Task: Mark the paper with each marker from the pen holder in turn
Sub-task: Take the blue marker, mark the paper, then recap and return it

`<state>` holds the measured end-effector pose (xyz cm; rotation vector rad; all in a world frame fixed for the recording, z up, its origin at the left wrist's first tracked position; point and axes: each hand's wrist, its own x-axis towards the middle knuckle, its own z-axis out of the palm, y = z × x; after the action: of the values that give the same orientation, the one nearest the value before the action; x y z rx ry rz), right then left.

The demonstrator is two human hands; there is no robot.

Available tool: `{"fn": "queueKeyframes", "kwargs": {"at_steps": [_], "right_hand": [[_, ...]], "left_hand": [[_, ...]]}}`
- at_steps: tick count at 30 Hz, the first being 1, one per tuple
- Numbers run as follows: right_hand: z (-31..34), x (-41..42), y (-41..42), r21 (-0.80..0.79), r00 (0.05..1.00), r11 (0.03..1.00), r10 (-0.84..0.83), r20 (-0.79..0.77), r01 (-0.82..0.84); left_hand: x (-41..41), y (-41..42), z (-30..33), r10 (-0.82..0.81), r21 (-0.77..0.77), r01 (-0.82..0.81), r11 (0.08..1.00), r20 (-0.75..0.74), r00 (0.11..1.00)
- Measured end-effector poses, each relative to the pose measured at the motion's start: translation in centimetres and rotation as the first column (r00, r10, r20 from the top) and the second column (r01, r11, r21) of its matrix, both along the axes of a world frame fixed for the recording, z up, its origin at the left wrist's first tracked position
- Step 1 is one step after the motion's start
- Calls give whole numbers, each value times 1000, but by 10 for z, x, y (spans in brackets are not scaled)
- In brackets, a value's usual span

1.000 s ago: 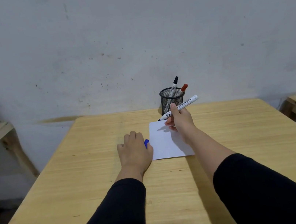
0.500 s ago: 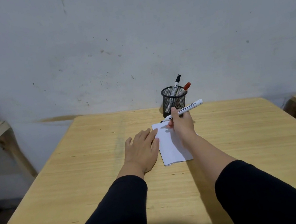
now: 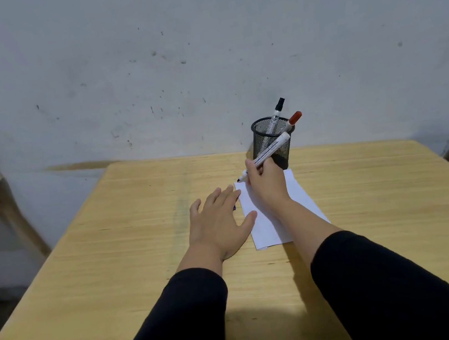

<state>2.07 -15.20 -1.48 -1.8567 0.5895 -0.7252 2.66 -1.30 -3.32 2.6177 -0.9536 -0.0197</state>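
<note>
Left hand (image 3: 219, 223) lies flat, fingers spread, holding nothing, thumb on the left edge of the white rectangular paper sheet (image 3: 300, 196), likely to pin it on the pale wooden table (image 3: 114, 259). Right hand (image 3: 268, 185) pinches an uncapped white-barrelled marker (image 3: 269, 154), tip just at the sheet's far-left corner, poised to mark. Behind, the black mesh pen holder (image 3: 272, 145) contains a black-capped marker (image 3: 276, 115) and a red-capped marker (image 3: 294, 119).

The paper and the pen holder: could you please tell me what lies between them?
Nothing; in the head view the paper reaches the pen holder, with the right hand over that edge.
</note>
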Motion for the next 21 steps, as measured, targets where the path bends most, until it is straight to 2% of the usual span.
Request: {"fn": "queueKeyframes", "kwargs": {"at_steps": [7, 21], "right_hand": [[-1, -3, 3, -79, 1000, 997, 5, -29, -7], [0, -4, 5, -98, 999, 995, 3, -45, -7]], "left_hand": [[0, 0, 0, -3, 1, 3, 1000, 3, 1000], [-1, 0, 1, -10, -5, 10, 1000, -2, 1000]]}}
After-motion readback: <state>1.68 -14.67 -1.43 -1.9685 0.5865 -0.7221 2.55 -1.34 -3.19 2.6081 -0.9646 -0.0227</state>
